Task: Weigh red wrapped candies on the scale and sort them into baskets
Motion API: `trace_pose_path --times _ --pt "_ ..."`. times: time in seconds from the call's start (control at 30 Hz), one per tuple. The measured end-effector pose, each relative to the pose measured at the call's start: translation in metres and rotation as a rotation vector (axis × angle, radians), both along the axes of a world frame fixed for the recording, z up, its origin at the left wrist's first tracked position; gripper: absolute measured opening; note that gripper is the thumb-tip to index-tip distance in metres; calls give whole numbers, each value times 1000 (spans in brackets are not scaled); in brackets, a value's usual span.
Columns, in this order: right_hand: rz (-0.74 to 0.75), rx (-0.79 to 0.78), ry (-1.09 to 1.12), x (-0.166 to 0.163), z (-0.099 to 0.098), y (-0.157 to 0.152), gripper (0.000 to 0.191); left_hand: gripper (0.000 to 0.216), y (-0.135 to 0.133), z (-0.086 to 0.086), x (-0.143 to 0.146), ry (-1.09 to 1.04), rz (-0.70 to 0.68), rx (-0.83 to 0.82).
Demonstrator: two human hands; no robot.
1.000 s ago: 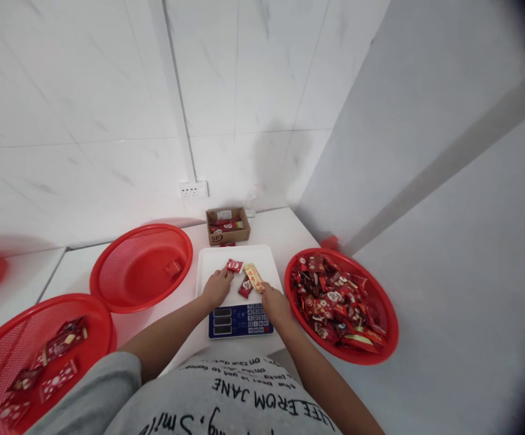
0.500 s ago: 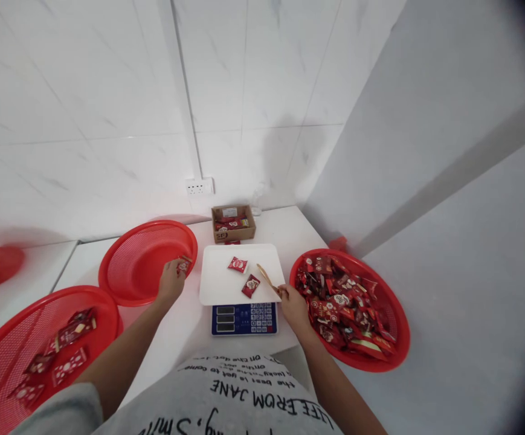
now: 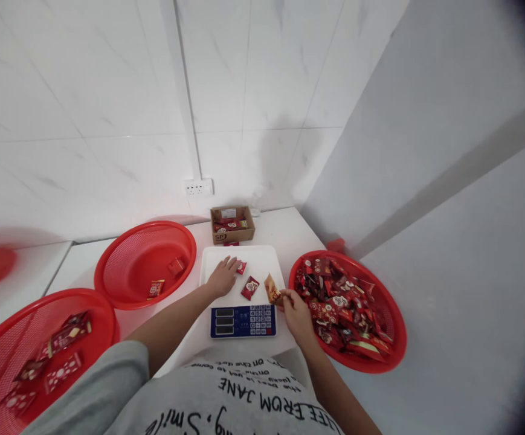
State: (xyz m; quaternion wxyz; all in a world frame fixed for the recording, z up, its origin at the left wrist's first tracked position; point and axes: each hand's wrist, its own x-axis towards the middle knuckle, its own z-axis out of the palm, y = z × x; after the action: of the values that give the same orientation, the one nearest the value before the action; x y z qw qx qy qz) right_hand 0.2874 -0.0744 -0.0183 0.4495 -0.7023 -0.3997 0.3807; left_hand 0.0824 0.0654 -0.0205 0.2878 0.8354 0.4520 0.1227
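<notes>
The right hand is pinching a small gold-orange foil packet by its lower end, thumb and fingertips clamped together on it. The packet is hanging over the front right edge of the white rectangular scale tray. Its long axis is tilting from lower right to upper left, with the free end pointing up and away toward the wall. The left hand is lying flat on the tray, fingers stretched and slightly apart, tips touching a small red square packet. A second red packet is lying on the tray between both hands.

The round red mesh basket on the right is holding a heap of red wrapped sweets. The middle red mesh basket is holding one red-orange packet. The near-left red mesh basket is holding several flat red packets. The small cardboard box is holding more red packets.
</notes>
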Motion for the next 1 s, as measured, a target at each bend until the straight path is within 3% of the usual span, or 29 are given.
trace_pose_path --times 0.17,0.3,0.47,0.63,0.77,0.9,1.0 --pt "-29 -14 64 -1 -9 -13 29 46 17 -9 4 -81 41 -67" --pt "-12 -46 19 -3 -18 -17 37 36 13 -11 -4 -243 183 -139" --pt "56 -70 -34 -4 -20 -17 39 24 -2 -4 -28 -536 502 -260" --pt "165 -103 -103 -3 -18 -17 38 21 -11 15 -81 -858 899 -374" --pt "178 -112 -84 -5 -18 -16 41 22 -19 32 -114 -1028 1085 -467" --pt "147 -52 -13 -11 -9 -13 43 45 -40 40 -106 -1024 1108 -500" --pt "145 -10 96 -22 4 -11 40 39 -66 43 -76 -892 895 -549"
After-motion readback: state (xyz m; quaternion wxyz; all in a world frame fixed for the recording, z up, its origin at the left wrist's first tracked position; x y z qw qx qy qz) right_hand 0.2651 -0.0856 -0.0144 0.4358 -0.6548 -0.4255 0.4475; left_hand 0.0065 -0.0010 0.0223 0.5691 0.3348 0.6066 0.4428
